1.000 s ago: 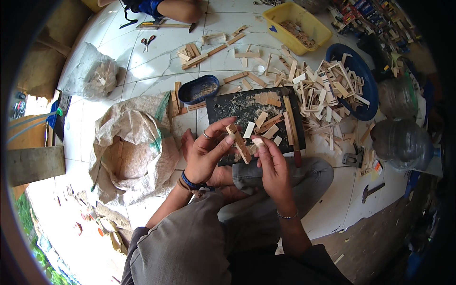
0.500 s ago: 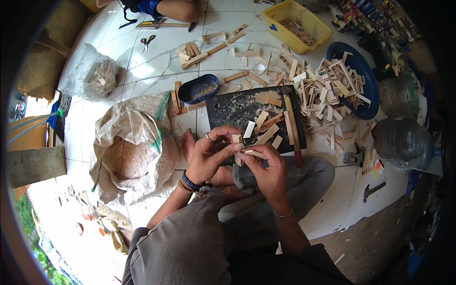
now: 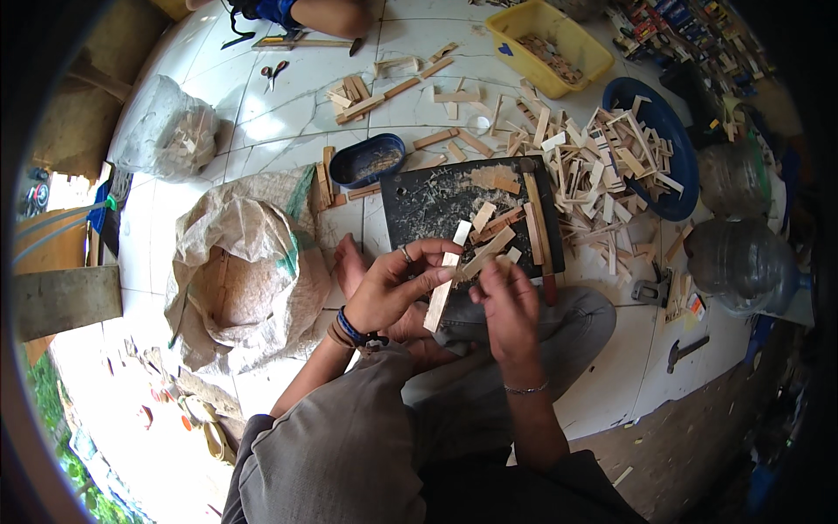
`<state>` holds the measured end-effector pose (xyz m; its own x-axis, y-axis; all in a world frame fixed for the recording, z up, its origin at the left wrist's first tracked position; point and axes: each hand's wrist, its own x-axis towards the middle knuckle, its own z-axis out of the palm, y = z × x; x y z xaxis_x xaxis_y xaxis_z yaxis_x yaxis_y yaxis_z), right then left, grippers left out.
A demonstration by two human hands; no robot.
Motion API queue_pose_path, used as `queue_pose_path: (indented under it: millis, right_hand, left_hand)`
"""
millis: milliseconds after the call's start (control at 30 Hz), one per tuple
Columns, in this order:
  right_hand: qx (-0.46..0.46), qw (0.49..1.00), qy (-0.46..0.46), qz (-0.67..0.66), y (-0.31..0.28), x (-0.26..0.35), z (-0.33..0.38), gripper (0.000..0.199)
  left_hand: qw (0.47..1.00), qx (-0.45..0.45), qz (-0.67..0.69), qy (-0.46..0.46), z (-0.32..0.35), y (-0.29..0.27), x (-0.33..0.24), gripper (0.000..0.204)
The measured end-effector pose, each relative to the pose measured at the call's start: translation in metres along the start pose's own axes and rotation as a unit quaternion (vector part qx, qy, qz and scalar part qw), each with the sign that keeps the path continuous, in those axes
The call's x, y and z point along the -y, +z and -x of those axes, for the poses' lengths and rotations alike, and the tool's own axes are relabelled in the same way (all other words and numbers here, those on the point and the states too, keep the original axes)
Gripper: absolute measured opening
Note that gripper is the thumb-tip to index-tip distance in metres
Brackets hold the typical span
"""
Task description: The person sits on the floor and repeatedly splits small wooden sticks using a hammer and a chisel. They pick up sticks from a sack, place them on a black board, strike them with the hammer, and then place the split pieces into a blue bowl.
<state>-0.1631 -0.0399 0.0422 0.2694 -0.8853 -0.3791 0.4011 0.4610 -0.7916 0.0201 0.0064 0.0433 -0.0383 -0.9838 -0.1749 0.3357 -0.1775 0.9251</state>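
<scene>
My left hand (image 3: 393,284) pinches a pale wooden strip (image 3: 439,301) between thumb and fingers, its long side slanting up and away from me. Close on the right, my right hand (image 3: 511,310) hovers over my knee with its fingers curled. Motion blurs its fingertips, so I cannot tell whether a piece is in them. Just beyond both hands lies a black board (image 3: 419,205) strewn with shavings. Several small wood pieces (image 3: 489,249) rest on it, and a long-handled tool (image 3: 537,223) lies along its right side.
Right of the board, a heap of wooden strips (image 3: 602,175) spills from a blue basin (image 3: 672,183). A yellow tub (image 3: 532,44) stands behind. At left is an open woven sack (image 3: 201,236); a blue dish (image 3: 349,170) sits beyond it. A hammer (image 3: 685,352) lies right. Another person's leg (image 3: 332,16) shows at the top.
The wooden strip in my left hand now shows lengthwise, where both hands met around it before. My right hand has drawn away to the right.
</scene>
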Motion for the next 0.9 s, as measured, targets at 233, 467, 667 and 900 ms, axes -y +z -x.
queue_pose_path:
  millis: [233,467,667,900]
  right_hand:
    - [0.037,0.978,-0.063,0.198,-0.013,0.027,-0.007,0.03]
    - [0.154,0.971,0.043,0.179,-0.006,0.005,-0.002,0.021]
    - [0.082,0.993,0.063,0.052,-0.009,-0.001,-0.001,0.013]
    - [0.006,0.98,0.006,0.199,-0.019,0.019,0.001,0.019]
  left_hand:
    - [0.999,-0.032,0.032,-0.008,0.003,-0.001,0.002,0.032]
    - [0.999,-0.023,0.033,0.008,0.004,-0.002,0.0,0.032]
    - [0.999,0.009,0.051,0.014,0.002,0.003,0.002,0.029]
    - [0.998,-0.043,0.05,0.006,0.005,-0.003,0.002,0.032]
